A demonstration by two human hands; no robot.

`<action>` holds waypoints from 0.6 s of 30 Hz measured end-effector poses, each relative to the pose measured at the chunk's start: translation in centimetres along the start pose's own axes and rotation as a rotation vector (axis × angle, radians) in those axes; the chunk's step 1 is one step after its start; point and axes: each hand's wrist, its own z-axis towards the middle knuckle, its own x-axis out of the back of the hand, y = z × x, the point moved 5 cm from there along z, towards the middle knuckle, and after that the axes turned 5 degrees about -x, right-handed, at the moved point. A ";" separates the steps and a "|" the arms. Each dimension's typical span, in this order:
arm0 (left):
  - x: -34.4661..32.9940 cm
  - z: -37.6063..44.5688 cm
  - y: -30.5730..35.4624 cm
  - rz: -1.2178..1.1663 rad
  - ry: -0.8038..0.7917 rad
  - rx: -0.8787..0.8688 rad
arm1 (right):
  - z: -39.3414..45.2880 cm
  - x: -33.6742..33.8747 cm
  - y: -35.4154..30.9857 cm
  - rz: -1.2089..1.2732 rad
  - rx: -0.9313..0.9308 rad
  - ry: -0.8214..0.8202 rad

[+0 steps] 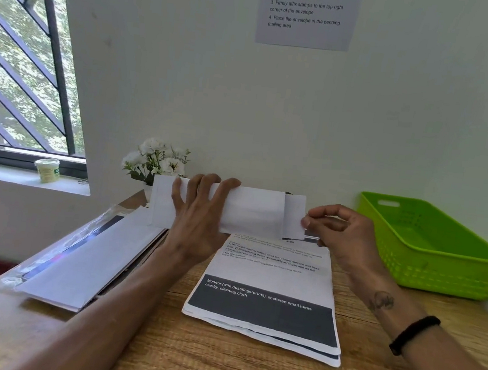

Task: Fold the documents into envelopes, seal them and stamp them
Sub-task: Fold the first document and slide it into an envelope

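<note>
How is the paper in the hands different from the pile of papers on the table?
The white folded paper is held up in the air by the left hand and right hand; the stack of printed sheets lies flat on the wooden table. The held paper is folded into a narrow strip and looks blank; the stack is unfolded, with black text and a dark band. Both are white paper.

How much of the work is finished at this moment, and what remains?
Done: one document is folded. In hand: the left hand holds the envelope while the right hand pinches the folded sheet sticking out of its end. Left: sealing, stamping, and the stack of documents on the table; the green basket holds no envelope.
</note>
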 end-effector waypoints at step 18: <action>0.0 0.0 2.0 -0.031 -0.004 -0.056 | -2.2 -3.1 -1.8 -0.342 0.283 -0.216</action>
